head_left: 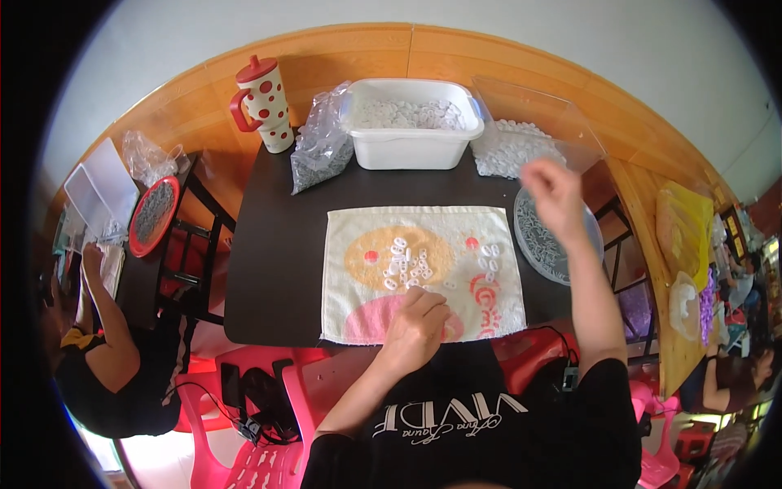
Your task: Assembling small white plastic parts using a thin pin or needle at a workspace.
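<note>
My left hand (417, 328) is closed at the near edge of the cream towel (338, 244), its fingers curled just below a cluster of small white oval pieces with holes (399, 265). Whether something sits between those fingertips is hidden. A smaller group of white pieces (489, 259) lies toward the towel's right side. Raised over the round clear tray (599, 253) of small grey parts (539, 240), my right hand (555, 200) is slightly blurred with its fingers drawn together. I cannot make out what, if anything, it pinches.
Along the back of the dark table stand a red-dotted tumbler (269, 106), a bag of grey parts (322, 159), a white tub (407, 151) of white pieces and a bag of white pieces (513, 151). Another person's arm (106, 301) shows at left, beside a red tray (173, 224).
</note>
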Demonstrator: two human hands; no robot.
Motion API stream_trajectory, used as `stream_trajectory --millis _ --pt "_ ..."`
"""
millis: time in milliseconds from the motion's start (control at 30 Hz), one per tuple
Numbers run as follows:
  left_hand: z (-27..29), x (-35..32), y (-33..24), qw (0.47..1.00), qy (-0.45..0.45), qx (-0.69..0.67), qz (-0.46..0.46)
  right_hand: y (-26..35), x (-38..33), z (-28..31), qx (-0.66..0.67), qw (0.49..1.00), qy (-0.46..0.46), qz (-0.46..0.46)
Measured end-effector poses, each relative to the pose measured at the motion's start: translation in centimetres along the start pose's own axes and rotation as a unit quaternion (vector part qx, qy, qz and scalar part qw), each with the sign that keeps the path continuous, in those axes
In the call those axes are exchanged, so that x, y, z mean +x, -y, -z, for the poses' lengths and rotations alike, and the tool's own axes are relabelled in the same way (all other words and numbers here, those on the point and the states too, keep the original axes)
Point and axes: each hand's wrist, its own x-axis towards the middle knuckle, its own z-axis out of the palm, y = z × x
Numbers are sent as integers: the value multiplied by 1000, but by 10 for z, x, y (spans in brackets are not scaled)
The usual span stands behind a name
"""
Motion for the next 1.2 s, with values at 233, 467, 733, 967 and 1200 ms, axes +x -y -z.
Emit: stream_trajectory --millis 233,467,733,967,1200 --pt "1 -6 2 999 -36 -26 -3 23 -99 -63 -99 963 224 109" --pt "2 -10 -1 964 -224 -73 124 29 -119 -80 -190 956 178 137" --pt "9 -4 -20 985 -142 30 94 34 -142 -79 33 985 144 84" --pt "-4 -21 -6 959 -100 -164 209 37 -135 -77 158 975 156 10" --pt "-6 -17 0 905 -120 -315 259 26 -100 -107 -111 975 175 80"
